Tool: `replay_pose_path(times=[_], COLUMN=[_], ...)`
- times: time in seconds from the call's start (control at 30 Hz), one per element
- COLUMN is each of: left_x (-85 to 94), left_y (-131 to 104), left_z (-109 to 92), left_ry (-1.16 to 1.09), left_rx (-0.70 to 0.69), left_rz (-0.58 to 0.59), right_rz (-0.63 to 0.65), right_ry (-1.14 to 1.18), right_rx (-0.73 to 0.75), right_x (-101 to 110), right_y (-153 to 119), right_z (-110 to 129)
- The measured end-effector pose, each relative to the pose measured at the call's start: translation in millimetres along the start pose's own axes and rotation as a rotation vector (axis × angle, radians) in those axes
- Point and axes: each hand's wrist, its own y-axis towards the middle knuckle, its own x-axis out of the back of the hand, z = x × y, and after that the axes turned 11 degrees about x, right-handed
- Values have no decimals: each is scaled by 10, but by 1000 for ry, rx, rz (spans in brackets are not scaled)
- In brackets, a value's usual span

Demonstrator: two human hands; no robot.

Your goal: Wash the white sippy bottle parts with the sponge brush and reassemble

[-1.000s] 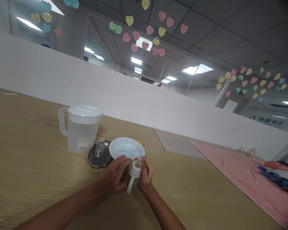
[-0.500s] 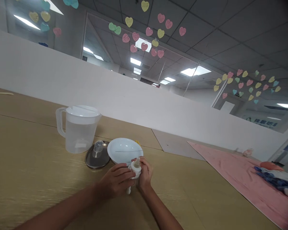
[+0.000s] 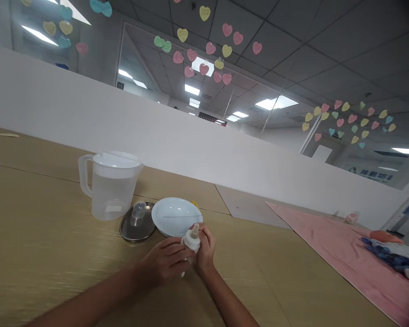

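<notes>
A baby bottle (image 3: 191, 240) with a white collar and a clear teat is held upright, slightly tilted, between my two hands over the table. My left hand (image 3: 168, 261) grips it from the left, fingers curled against the collar and upper body. From the right, my right hand (image 3: 205, 247) is wrapped around the bottle. Most of the bottle's body is hidden by my fingers; a narrow white part shows below them. Just behind the teat lies a white bowl (image 3: 172, 210). Left of the bowl, a clear cap (image 3: 139, 209) stands on a round metal tray (image 3: 132, 232).
A lidded plastic jug (image 3: 109, 190) holding clear liquid stands left of the tray on the wooden table (image 3: 47, 227). A pink cloth (image 3: 347, 245) covers the right side, with folded fabric (image 3: 388, 254) on it. A low white wall (image 3: 191, 150) runs along the back.
The view has shifted very slightly. My left fingers have moved a little around the bottle's collar; both hands stay on the bottle. The other objects stay in place.
</notes>
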Motion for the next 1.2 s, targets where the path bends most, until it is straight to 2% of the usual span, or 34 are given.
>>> replay_pose_path(times=[0.2,0.47,0.67,0.8,1.0,1.2], left_x=[17,19,-16,-21,-31,47], left_y=[17,19,-50,-81,-116,-69], left_z=[-9,2,24,31,58,39], left_ry=[14,29,50,60,53,51], left_rx=[1,-1,37,91,69,81], left_rz=[24,38,-26,-43,20,95], right_rz=[-33,-62,132,179,215,228], right_ry=[-169,-293,-484,-575,-568,-475], right_rx=[236,389,675,797,876,929], right_x=[32,47,40,29,-6,-35], right_y=[-19,-19,-48,-24,-11,-41], right_z=[1,96,246,322,400,373])
